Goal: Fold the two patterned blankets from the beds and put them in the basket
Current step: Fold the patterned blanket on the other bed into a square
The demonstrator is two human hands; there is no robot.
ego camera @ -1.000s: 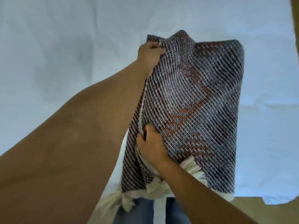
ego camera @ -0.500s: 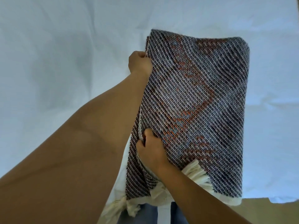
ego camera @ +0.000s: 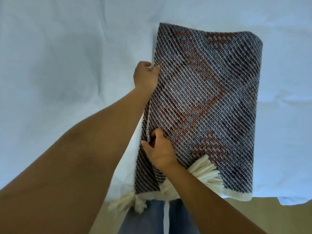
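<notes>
From the head camera, a folded patterned blanket [ego camera: 202,102] is lying flat on a white bed sheet [ego camera: 67,56], its cream fringe [ego camera: 206,173] sitting near the bed's near edge. The left hand [ego camera: 146,76] is curling around the blanket's left edge partway up, fingers tucked under the fold. The right hand [ego camera: 160,149] is pinching the same left edge lower down, thumb on top and fingers gripping the layers. Blue jeans [ego camera: 152,217] are showing below the bed edge, above a tan floor [ego camera: 253,215].
</notes>
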